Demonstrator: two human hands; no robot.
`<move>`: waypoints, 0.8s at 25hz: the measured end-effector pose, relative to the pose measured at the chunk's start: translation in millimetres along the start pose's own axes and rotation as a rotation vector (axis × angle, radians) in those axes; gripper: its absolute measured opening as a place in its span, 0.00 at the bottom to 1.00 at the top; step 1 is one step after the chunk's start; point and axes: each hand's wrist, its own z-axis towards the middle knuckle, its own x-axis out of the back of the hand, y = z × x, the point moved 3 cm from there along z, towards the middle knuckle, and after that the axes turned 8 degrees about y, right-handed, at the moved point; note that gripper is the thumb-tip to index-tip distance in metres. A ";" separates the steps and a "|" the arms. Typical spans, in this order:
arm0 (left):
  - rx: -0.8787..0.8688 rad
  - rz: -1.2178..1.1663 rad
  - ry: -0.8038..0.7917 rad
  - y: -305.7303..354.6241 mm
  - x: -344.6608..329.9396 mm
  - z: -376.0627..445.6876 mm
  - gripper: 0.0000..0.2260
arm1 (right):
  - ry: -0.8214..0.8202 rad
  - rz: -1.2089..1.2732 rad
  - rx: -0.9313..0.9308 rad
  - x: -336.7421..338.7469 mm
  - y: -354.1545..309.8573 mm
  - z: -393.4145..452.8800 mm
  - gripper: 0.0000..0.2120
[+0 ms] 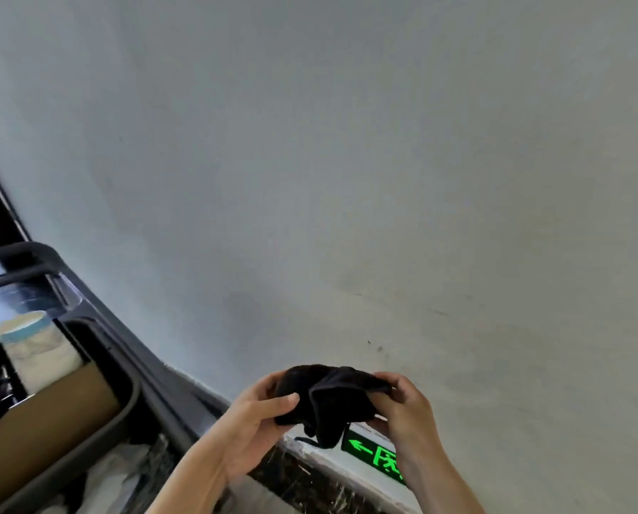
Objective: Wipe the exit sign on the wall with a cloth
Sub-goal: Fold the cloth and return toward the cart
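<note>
Black cloth [328, 400] bunched between both hands, in front of the grey wall [347, 161] and just above the exit sign [375, 458]. Left hand [252, 421]: grip closed on the left side of the cloth, thumb on the near face, fingers wrapped behind. Right hand [406, 406]: grip closed as a pinch on the right edge of the cloth. Loose corner hanging down, overlapping the left end of the sign in view; contact with the sign cannot be told.

Exit sign: green illuminated arrow and running-figure pictogram, mounted low on the wall just above the dark speckled skirting [310, 473]. Right portion hidden behind the right wrist.

Grey cart [124, 383] at left, close to the wall, carrying a brown cardboard piece [50, 409] and a pale tub with a blue band [24, 328].

Probable faults from this state:
- Cloth still bunched and unfolded: uneven pad, streaked or partial wipe.
- Dangling corner: drag across the skirting, pickup of grit, transfer to the sign face.
- Pinch on one edge only: likely slip of the cloth on release of the left hand.
- Excess pressure on a wall-mounted lit unit: possible loosening of the housing.
- Hidden right end of the sign: risk of an unwiped area.
</note>
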 end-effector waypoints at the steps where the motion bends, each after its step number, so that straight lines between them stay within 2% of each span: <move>1: -0.031 -0.015 0.027 7.8 14.8 -5.7 0.29 | -0.050 0.041 -0.044 -17.0 2.4 1.5 0.08; 5: -0.133 -0.108 0.152 32.1 68.0 -25.7 0.22 | -0.204 0.208 -0.254 -86.5 16.8 4.5 0.08; 9: -0.182 -0.226 0.269 50.8 111.9 -40.7 0.20 | -0.481 0.305 -0.534 -157.7 40.4 -11.8 0.16; 13: -0.185 -0.297 0.330 63.2 142.8 -48.7 0.22 | -0.770 0.224 -0.602 -210.5 65.0 -26.8 0.21; 16: -0.219 -0.330 0.375 69.6 171.5 -50.2 0.20 | -0.709 0.211 -0.580 -244.0 76.7 -20.5 0.23; 20: -0.179 -0.315 0.572 62.5 214.4 -42.8 0.15 | -0.488 0.045 -0.429 -274.3 88.0 7.1 0.11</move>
